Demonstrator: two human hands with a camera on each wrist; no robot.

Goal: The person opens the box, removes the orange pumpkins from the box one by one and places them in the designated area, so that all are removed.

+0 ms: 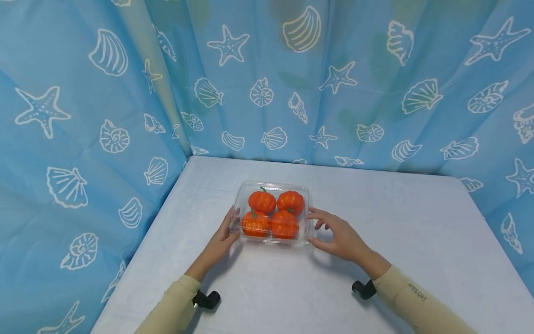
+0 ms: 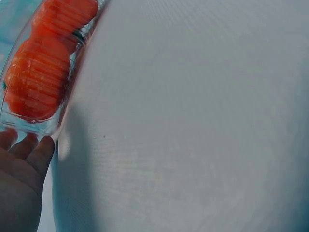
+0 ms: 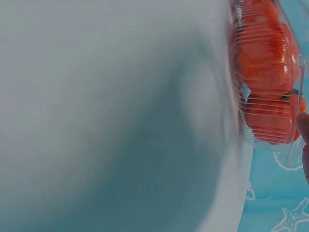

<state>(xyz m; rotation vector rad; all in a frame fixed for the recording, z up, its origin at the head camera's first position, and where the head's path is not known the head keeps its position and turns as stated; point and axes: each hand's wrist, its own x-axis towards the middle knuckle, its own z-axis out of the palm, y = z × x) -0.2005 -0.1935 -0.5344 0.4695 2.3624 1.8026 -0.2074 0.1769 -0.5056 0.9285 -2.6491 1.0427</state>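
A clear plastic clamshell box [image 1: 270, 186] lies at the middle of the white table, with several small orange pumpkins [image 1: 285, 224] inside, some with green stems. My left hand [image 1: 221, 239] touches the box's left end. In the left wrist view, the fairly straight fingers [image 2: 40, 153] of that hand meet the box wall. At the right end is my right hand [image 1: 339, 236], its thumb by the front corner and its fingertips farther back along the rim. A gap shows between that palm and the box. Only fingertips [image 3: 303, 126] of the right hand appear in the right wrist view.
The white tabletop [image 1: 400, 213] stretches to both sides of the box. A blue curtain [image 1: 258, 60] with white shells and starfish hangs behind the table and along its left and right sides. A black wrist camera [image 1: 207, 299] is on the left wrist, another [image 1: 364, 289] on the right.
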